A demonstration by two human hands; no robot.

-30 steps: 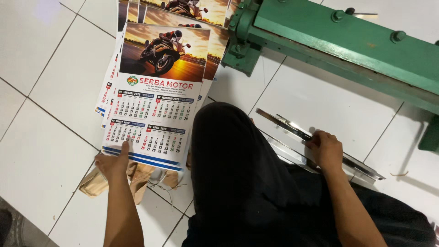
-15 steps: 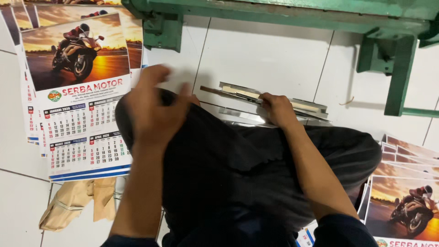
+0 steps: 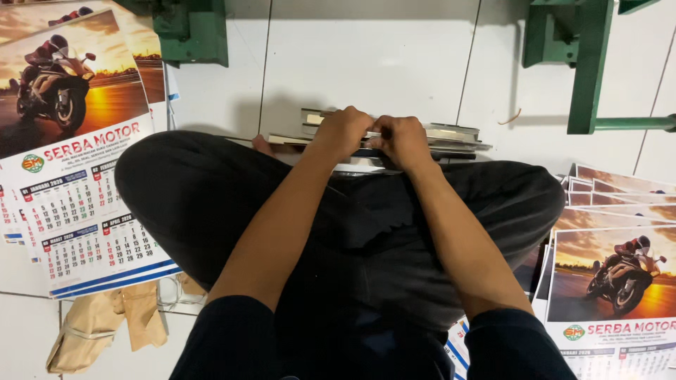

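Nearest the camera, two dark blue sleeves give way to bare forearms that run forward over the person's crossed legs in black trousers (image 3: 211, 204). At the near left, on the white tiled floor (image 3: 366, 63), lies a crumpled tan cloth (image 3: 98, 324), partly under the corner of a stack of printed wall calendars with a motorcycle picture at sunset (image 3: 70, 162). That stack spreads up the left side. At the near right a second fanned stack of the same motorcycle calendars (image 3: 612, 281) lies beside the right knee.

Just past the knees, the left hand (image 3: 341, 134) and the right hand (image 3: 401, 141) sit side by side, almost touching, both on a pile of thin, long, silver-grey metal strips (image 3: 451, 134). The pile lies flat on the floor in the middle of the scene, running left to right, right against the shins. Both hands' fingers are curled down over the top strips, gripping them from above; the fingertips are hidden behind the knuckles. A bare toe (image 3: 262, 146) shows just left of the left hand.

Farther off, at the top left and top right, stand the legs of a green painted metal machine frame (image 3: 581, 63), with a green bar reaching to the right edge.
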